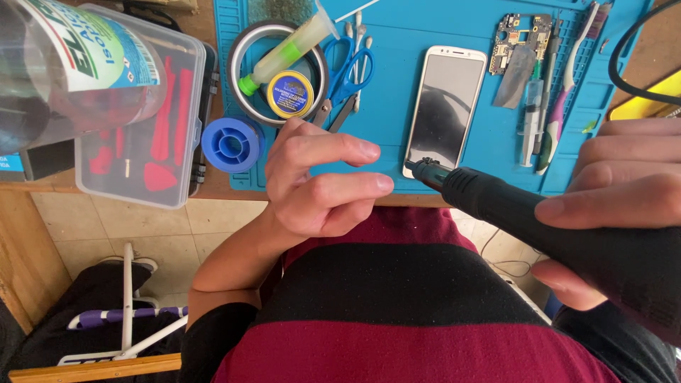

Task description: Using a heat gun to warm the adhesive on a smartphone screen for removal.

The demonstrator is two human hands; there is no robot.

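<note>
My right hand [624,206] grips the thick black handle of a hot-air tool [539,223]. Its metal nozzle tip [424,169] sits just over the bottom end of a white smartphone [445,106] that lies face up on the blue work mat [397,64]. My left hand [319,181] hovers at the mat's near edge, fingers loosely curled and pointing right toward the nozzle, holding nothing. It is nearest a blue solder spool [233,144].
A tape ring [250,50] holds a green-tipped syringe [287,53] and a round tin [289,93]. Blue scissors [347,71], a circuit board [523,39], a small syringe [530,120] and a toothbrush [564,92] lie on the mat. A clear plastic box [152,113] and a clear bottle [64,64] stand at left.
</note>
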